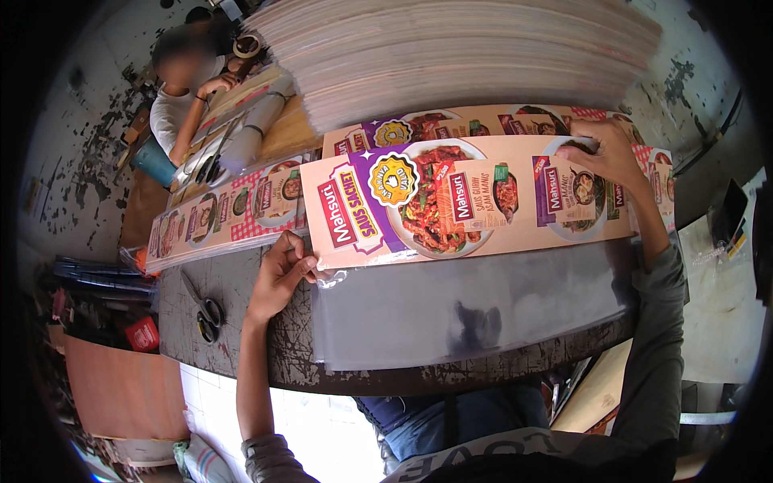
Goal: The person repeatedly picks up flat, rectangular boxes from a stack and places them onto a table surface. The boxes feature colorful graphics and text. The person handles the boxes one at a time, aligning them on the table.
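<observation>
A long printed cardboard strip (515, 224), peach with food pictures and a purple patch, lies slantwise across the table before me. My left hand (283, 272) is closed with thumb and fingers on its lower left corner. My right hand (608, 153) reaches over its upper right part, fingers bent and gripping the upper edge. Below the strip, nearest my body, lies a clear plastic sheet or sleeve (403, 310); the strip covers its far edge. Behind the held strip is a pile of matching printed strips (475, 117), partly hidden.
Black-handled scissors (208, 318) lie on the scratched dark table (241, 354) at left. Another stack of printed strips (233, 213) sits far left, near a clear plastic roll (262, 121). A tall stack of sheets (467, 56) rises behind. A person (173, 113) sits far left.
</observation>
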`<action>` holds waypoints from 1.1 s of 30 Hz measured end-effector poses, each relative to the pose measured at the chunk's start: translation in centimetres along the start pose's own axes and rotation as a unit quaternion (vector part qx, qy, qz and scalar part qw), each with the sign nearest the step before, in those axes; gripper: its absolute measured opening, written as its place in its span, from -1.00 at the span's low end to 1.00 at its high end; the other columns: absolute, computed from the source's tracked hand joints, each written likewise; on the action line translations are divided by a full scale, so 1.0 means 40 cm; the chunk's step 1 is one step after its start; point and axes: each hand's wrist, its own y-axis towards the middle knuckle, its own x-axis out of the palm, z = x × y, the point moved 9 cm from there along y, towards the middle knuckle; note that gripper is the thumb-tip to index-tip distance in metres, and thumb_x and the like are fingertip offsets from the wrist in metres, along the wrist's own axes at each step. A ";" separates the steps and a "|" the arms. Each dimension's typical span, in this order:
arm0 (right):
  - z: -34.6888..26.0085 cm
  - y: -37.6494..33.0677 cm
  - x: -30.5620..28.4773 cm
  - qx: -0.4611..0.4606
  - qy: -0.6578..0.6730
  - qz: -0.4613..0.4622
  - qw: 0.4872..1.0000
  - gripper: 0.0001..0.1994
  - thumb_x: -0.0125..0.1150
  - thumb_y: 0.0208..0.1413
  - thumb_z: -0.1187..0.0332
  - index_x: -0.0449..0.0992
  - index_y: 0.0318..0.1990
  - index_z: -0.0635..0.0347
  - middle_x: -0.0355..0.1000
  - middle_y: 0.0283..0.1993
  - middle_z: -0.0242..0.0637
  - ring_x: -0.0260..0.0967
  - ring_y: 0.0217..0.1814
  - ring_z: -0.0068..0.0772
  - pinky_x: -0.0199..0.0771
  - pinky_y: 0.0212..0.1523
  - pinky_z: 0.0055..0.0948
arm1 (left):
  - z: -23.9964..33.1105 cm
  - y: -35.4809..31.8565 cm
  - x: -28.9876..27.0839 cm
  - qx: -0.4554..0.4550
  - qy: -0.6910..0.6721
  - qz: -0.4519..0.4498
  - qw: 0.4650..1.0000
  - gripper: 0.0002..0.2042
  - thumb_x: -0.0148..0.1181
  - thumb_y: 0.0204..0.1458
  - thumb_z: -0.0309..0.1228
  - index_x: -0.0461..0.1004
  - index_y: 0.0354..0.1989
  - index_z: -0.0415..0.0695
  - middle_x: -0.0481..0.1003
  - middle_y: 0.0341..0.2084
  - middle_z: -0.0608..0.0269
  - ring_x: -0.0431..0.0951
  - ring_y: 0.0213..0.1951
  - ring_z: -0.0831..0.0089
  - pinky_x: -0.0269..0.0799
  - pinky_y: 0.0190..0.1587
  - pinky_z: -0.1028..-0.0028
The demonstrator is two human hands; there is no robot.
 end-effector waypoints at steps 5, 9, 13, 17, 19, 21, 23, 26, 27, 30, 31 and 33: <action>0.005 -0.003 0.019 -0.001 0.002 -0.027 1.000 -0.63 0.30 -0.14 0.15 0.36 -0.65 0.26 0.10 -0.75 -0.25 -0.01 -0.70 -0.42 0.04 -0.64 -0.43 | -0.003 0.001 -0.001 0.010 -0.013 -0.008 1.000 -0.85 0.02 0.12 -0.51 0.14 -0.35 -0.16 0.41 -0.50 0.29 0.45 -0.45 0.64 0.39 -0.40 0.64; 0.009 -0.014 0.045 0.006 -0.014 -0.096 0.995 -0.60 0.29 -0.13 0.09 0.36 -0.65 0.26 0.20 -0.74 -0.19 0.12 -0.69 -0.32 0.12 -0.59 -0.40 | 0.003 0.005 0.004 0.005 -0.010 -0.008 1.000 -0.85 0.01 0.12 -0.51 0.14 -0.35 -0.16 0.42 -0.51 0.29 0.44 -0.46 0.65 0.38 -0.41 0.65; 0.004 -0.022 0.064 0.015 -0.051 -0.139 0.989 -0.58 0.28 -0.13 0.02 0.38 -0.52 0.26 0.29 -0.66 -0.15 0.23 -0.62 -0.21 0.20 -0.50 -0.35 | 0.001 0.004 0.001 0.010 -0.003 -0.005 1.000 -0.86 0.01 0.13 -0.51 0.14 -0.34 -0.16 0.42 -0.52 0.30 0.44 -0.47 0.65 0.38 -0.42 0.65; -0.044 -0.034 0.056 0.025 -0.008 -0.095 0.995 -0.46 0.26 -0.12 -0.06 0.35 -0.22 0.28 0.37 -0.39 -0.11 0.31 -0.37 -0.13 0.30 -0.27 -0.29 | 0.003 0.002 0.002 0.007 -0.004 -0.002 1.000 -0.86 0.00 0.13 -0.53 0.14 -0.34 -0.16 0.41 -0.52 0.30 0.44 -0.46 0.65 0.38 -0.42 0.65; -0.094 -0.038 0.081 -0.038 -0.033 -0.126 0.991 -0.35 0.27 -0.17 -0.12 0.32 -0.11 0.28 0.30 -0.21 -0.10 0.25 -0.18 -0.10 0.26 -0.12 -0.24 | 0.004 0.008 0.004 0.008 -0.003 -0.003 1.000 -0.87 0.00 0.13 -0.54 0.15 -0.34 -0.17 0.41 -0.52 0.31 0.44 -0.46 0.65 0.38 -0.41 0.65; -0.134 -0.043 0.119 -0.075 -0.047 -0.135 0.987 -0.25 0.29 -0.23 -0.17 0.29 -0.03 0.28 0.22 -0.08 -0.08 0.16 -0.02 -0.08 0.21 -0.02 -0.19 | 0.004 0.001 0.002 0.002 -0.007 0.003 1.000 -0.86 0.00 0.12 -0.54 0.14 -0.33 -0.16 0.41 -0.52 0.31 0.44 -0.46 0.65 0.38 -0.41 0.65; -0.166 -0.055 0.142 -0.079 -0.057 -0.122 0.988 -0.15 0.31 -0.31 -0.23 0.28 0.01 0.30 0.12 0.00 -0.07 0.04 0.10 -0.05 0.14 0.04 -0.13 | 0.006 0.003 0.000 0.003 -0.007 0.003 1.000 -0.86 0.00 0.12 -0.55 0.14 -0.33 -0.16 0.41 -0.52 0.31 0.44 -0.46 0.65 0.38 -0.41 0.65; -0.184 -0.059 0.154 -0.061 -0.037 -0.135 0.988 -0.04 0.39 -0.43 -0.21 0.19 0.10 0.24 0.05 0.07 -0.02 -0.01 0.17 0.03 0.07 0.12 -0.09 | 0.001 0.001 -0.001 0.008 -0.006 0.001 1.000 -0.85 0.01 0.11 -0.55 0.14 -0.32 -0.15 0.42 -0.53 0.31 0.44 -0.46 0.66 0.37 -0.40 0.65; -0.185 -0.059 0.153 -0.064 -0.033 -0.134 0.988 -0.04 0.39 -0.44 -0.21 0.19 0.10 0.24 0.06 0.06 -0.03 -0.01 0.17 0.01 0.07 0.12 -0.10 | 0.000 0.004 0.002 0.008 -0.010 -0.002 1.000 -0.85 0.01 0.11 -0.56 0.14 -0.32 -0.15 0.42 -0.52 0.31 0.44 -0.46 0.66 0.37 -0.41 0.65; -0.185 -0.056 0.152 -0.070 -0.022 -0.139 0.988 -0.05 0.41 -0.47 -0.20 0.20 0.06 0.24 0.09 0.03 -0.08 -0.01 0.15 -0.04 0.04 0.12 -0.13 | -0.003 0.007 0.001 0.010 -0.005 -0.002 1.000 -0.85 0.01 0.11 -0.56 0.14 -0.33 -0.15 0.43 -0.52 0.31 0.43 -0.47 0.66 0.37 -0.41 0.65; -0.188 -0.051 0.153 -0.068 -0.019 -0.146 0.987 -0.06 0.42 -0.48 -0.19 0.21 0.04 0.24 0.10 0.02 -0.10 -0.01 0.14 -0.06 0.03 0.13 -0.14 | -0.004 0.007 -0.001 0.010 0.000 -0.001 1.000 -0.85 0.01 0.11 -0.56 0.14 -0.33 -0.15 0.43 -0.52 0.32 0.43 -0.47 0.66 0.37 -0.41 0.65; -0.194 -0.047 0.155 -0.068 -0.011 -0.150 0.986 -0.09 0.43 -0.48 -0.18 0.23 0.01 0.23 0.12 -0.02 -0.13 0.00 0.12 -0.09 0.02 0.13 -0.16 | -0.008 0.001 -0.007 0.007 -0.010 0.001 1.000 -0.85 0.02 0.11 -0.56 0.15 -0.34 -0.14 0.42 -0.52 0.31 0.43 -0.47 0.67 0.36 -0.41 0.65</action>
